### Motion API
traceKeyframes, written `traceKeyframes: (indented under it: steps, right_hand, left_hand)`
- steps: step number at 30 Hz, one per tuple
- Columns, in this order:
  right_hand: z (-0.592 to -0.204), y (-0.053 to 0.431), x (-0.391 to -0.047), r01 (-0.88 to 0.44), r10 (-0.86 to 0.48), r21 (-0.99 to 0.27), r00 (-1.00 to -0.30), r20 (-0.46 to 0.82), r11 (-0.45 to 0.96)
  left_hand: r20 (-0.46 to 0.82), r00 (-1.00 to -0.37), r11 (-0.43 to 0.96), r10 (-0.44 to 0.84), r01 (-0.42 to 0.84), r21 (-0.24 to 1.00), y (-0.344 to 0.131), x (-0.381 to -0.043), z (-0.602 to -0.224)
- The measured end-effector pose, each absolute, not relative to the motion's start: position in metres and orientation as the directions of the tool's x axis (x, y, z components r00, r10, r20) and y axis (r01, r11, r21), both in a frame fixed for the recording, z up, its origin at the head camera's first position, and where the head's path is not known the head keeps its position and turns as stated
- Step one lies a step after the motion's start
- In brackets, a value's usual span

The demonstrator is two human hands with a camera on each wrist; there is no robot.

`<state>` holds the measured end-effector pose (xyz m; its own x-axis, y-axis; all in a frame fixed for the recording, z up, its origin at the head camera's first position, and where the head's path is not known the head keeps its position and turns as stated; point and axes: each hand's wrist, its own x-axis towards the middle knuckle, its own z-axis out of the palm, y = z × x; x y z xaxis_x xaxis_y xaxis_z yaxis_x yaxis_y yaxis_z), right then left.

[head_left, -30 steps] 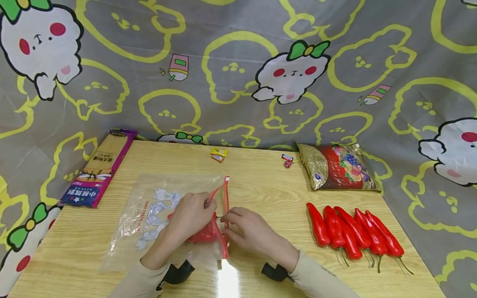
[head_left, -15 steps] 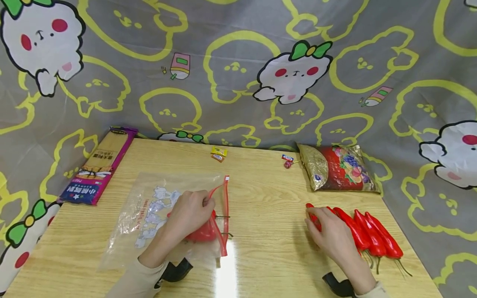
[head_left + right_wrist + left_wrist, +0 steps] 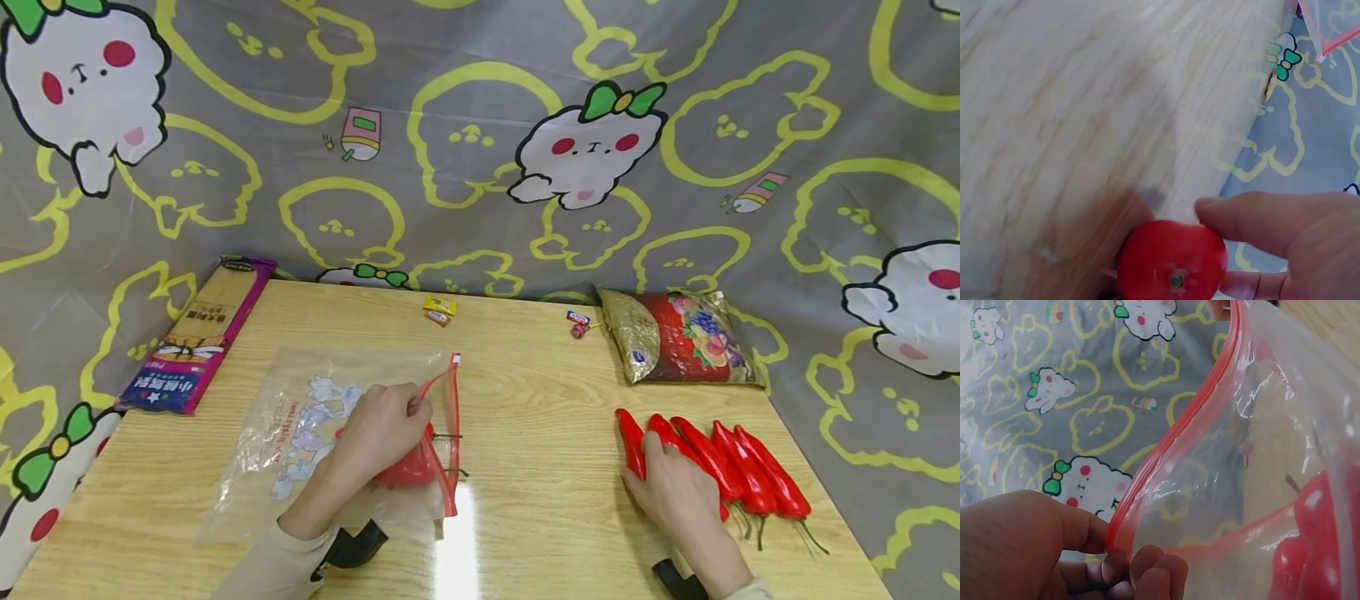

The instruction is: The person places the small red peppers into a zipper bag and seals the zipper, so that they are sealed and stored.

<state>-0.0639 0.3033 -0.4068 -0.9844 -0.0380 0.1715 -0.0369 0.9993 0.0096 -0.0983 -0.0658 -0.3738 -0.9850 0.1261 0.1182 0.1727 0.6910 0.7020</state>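
My left hand [image 3: 386, 429] pinches the red-edged mouth of a clear zip bag [image 3: 251, 450] and lifts its upper side, so the mouth gapes. Inside the bag lie red peppers [image 3: 1319, 544], with stems poking out at the mouth in the head view. On the right, my right hand [image 3: 675, 483] reaches down into a row of glossy red chili peppers [image 3: 772, 471]. Its thumb and fingers are around the leftmost chili pepper [image 3: 632, 437]. The right wrist view shows that pepper's stem end [image 3: 1172, 262] beside the thumb; the fingers are partly hidden.
A pasta packet [image 3: 198, 337] lies at the left edge of the table. Small wrapped sweets [image 3: 440, 308] sit along the back, with a lollipop [image 3: 579, 331] farther right. A gold-and-red bag [image 3: 682, 337] stands back right. A patterned cloth [image 3: 480, 150] hangs behind.
My right hand has left the bag's mouth, gone right to the row of chili peppers, and settled around the leftmost one. The left hand stays on the bag.
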Motion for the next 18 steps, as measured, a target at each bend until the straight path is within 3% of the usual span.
traceKeyframes:
  steps: [9, 13, 18]
  right_hand:
    - [-0.404, 0.302, -0.064, -0.038, -0.036, -0.005, -0.978, 0.205, 0.999]
    - [-0.397, 0.291, -0.067, -0.090, -0.060, -0.116, -0.969, 0.240, 0.989]
    - [-0.384, 0.260, -0.080, -0.278, -0.198, -0.280, -0.939, 0.282, 0.919]
  left_hand:
    - [0.122, -0.983, 0.691, 0.135, 0.182, 0.700, -0.064, -0.097, -0.375]
    - [0.116, -0.983, 0.689, 0.139, 0.180, 0.702, -0.064, -0.097, -0.375]
    - [0.117, -0.983, 0.691, 0.139, 0.180, 0.700, -0.064, -0.097, -0.375]
